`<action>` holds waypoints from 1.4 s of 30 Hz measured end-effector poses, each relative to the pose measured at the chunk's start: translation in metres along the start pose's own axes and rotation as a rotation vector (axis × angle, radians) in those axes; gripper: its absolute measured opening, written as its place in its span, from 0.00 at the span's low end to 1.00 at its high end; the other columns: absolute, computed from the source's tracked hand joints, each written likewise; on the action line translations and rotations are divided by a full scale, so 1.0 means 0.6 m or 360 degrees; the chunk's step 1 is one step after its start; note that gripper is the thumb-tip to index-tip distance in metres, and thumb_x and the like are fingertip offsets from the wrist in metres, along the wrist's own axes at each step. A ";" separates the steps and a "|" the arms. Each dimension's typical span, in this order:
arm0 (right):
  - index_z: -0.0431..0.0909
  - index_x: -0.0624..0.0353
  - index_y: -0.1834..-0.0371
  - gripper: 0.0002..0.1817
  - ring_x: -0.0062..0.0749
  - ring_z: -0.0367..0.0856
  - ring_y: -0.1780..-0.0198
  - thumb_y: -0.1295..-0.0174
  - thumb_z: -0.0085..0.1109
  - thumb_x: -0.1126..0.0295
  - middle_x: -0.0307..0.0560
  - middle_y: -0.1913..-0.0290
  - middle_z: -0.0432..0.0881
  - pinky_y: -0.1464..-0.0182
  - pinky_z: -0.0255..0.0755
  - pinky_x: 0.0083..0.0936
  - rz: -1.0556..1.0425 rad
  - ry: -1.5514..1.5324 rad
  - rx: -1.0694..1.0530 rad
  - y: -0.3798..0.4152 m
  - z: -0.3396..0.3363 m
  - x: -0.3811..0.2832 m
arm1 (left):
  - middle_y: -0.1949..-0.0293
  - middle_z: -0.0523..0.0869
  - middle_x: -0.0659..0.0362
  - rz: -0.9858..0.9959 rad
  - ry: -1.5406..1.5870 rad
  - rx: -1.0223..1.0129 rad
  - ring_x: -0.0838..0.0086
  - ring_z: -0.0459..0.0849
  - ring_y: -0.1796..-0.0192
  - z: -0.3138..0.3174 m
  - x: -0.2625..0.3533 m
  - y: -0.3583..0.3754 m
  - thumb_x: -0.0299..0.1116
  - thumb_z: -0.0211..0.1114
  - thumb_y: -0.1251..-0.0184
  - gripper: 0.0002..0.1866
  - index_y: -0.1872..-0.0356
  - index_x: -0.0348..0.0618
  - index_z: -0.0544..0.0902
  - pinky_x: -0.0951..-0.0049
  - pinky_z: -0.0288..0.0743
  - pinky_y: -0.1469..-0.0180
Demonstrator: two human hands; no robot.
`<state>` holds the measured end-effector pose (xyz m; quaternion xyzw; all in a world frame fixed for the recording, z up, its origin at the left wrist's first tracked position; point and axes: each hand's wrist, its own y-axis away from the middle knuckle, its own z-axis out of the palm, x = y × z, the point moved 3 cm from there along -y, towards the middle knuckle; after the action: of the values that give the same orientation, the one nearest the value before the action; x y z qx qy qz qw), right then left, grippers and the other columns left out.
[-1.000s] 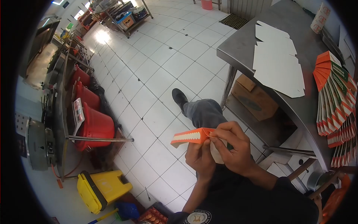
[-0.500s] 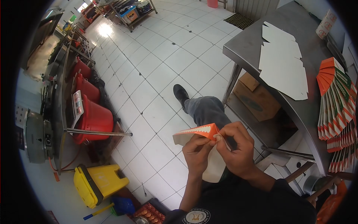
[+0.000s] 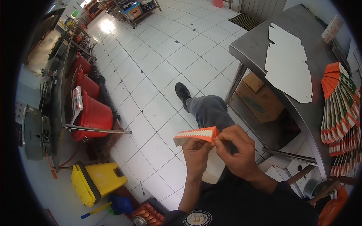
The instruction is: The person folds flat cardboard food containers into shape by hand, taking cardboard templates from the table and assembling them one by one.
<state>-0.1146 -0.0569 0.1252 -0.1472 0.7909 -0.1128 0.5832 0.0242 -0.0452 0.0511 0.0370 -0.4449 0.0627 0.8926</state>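
Over my lap I hold an orange and white carton [image 3: 196, 135], partly folded. My left hand [image 3: 197, 153] grips it from below, fingers wrapped on its underside. My right hand [image 3: 233, 148] pinches its right end between thumb and fingertips. A white flap of the carton hangs down between my hands. My grey trouser leg [image 3: 209, 109] and black shoe [image 3: 182, 92] stretch out past the carton.
A steel table [image 3: 256, 41] on the right carries flat white carton blanks [image 3: 288, 64] and a fanned row of orange cartons [image 3: 339, 101]. A cardboard box [image 3: 260, 100] sits under it. Red buckets [image 3: 94, 115], a yellow bin [image 3: 96, 180] and an egg tray [image 3: 149, 214] stand left.
The carton has tipped from showing its white inside to lying flatter with the orange face up. My right fingers shifted along its right end. The view drifted slightly.
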 end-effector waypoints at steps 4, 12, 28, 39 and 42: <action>0.85 0.66 0.45 0.19 0.40 0.86 0.54 0.40 0.72 0.81 0.50 0.51 0.82 0.56 0.83 0.32 -0.0191 0.0038 -0.0318 -0.002 -0.015 -0.007 | 0.56 0.91 0.57 -0.0079 -0.0096 0.0051 0.73 0.90 0.53 -0.007 0.015 0.002 0.18 0.74 0.33 0.10 0.53 0.36 0.88 0.73 0.84 0.48; 0.81 0.68 0.36 0.25 0.44 0.85 0.45 0.39 0.69 0.82 0.55 0.40 0.80 0.47 0.82 0.35 -0.0254 0.0480 -0.0251 0.009 -0.018 -0.006 | 0.43 0.84 0.52 0.0339 -0.0637 0.0047 0.64 0.85 0.38 0.026 0.001 0.023 0.17 0.65 0.26 0.10 0.47 0.33 0.86 0.69 0.81 0.38; 0.85 0.66 0.60 0.02 0.27 0.84 0.69 0.33 0.69 0.80 0.47 0.67 0.84 0.69 0.77 0.24 0.0296 0.0061 0.0363 -0.007 -0.034 0.118 | 0.59 0.82 0.57 0.0987 -0.1744 0.0138 0.67 0.81 0.53 0.016 0.045 0.003 0.19 0.82 0.47 0.25 0.48 0.40 0.82 0.68 0.75 0.49; 0.78 0.66 0.64 0.06 0.31 0.85 0.69 0.32 0.68 0.79 0.47 0.68 0.83 0.65 0.78 0.28 0.0195 0.0297 0.0282 -0.020 -0.034 0.116 | 0.58 0.87 0.55 0.0945 -0.1455 0.0475 0.69 0.86 0.50 0.006 0.023 -0.073 0.18 0.73 0.36 0.14 0.50 0.38 0.84 0.69 0.80 0.50; 0.79 0.66 0.63 0.07 0.27 0.85 0.69 0.32 0.69 0.78 0.46 0.68 0.83 0.65 0.78 0.26 0.0272 0.0330 0.0312 -0.028 -0.040 0.120 | 0.61 0.88 0.56 0.0788 -0.1526 0.0268 0.69 0.88 0.54 -0.014 0.028 -0.073 0.17 0.74 0.38 0.13 0.53 0.37 0.86 0.67 0.82 0.53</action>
<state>-0.1556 -0.0989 0.0739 -0.0095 0.8417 -0.1540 0.5175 0.0469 -0.0862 0.0589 0.0270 -0.7908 0.2826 0.5423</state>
